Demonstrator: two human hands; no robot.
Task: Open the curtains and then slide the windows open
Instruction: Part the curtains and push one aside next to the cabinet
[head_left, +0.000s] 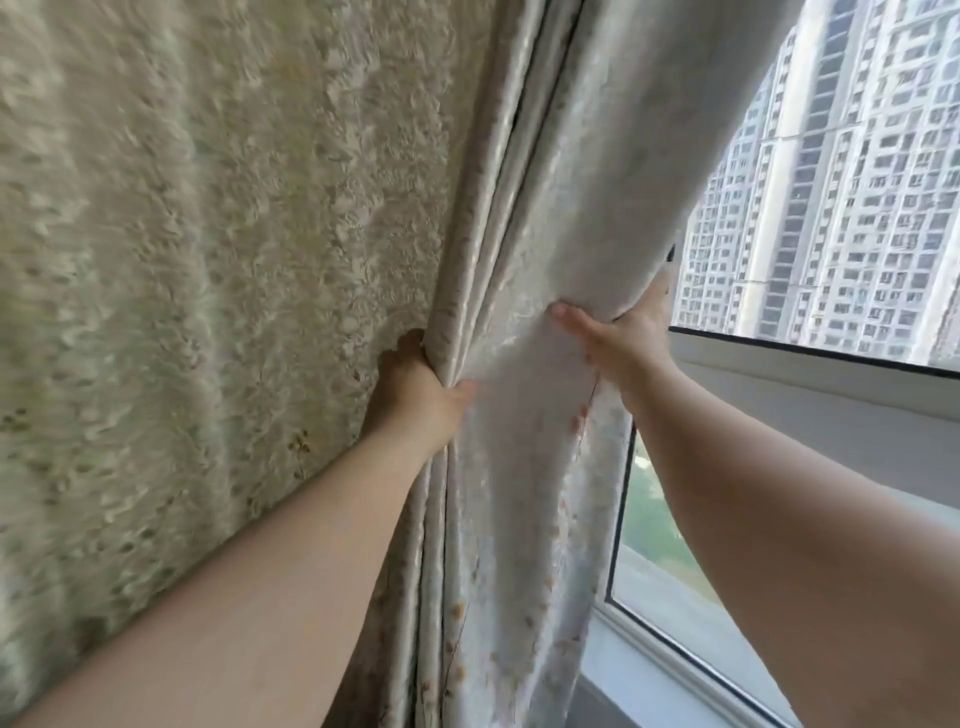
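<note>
As arms reach, both hands (421, 384) grip curtain (535, 364).

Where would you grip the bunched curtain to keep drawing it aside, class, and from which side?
Grip the curtain at its gathered waist, where the folds narrow. Come from the window side, as the right hand does, probably pushing toward the left hand.

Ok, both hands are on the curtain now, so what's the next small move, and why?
Probably keep sweeping the bunch leftward: the left hand and right hand grip the gathered curtain, which covers part of the window, so the sash isn't clear to slide.
</note>
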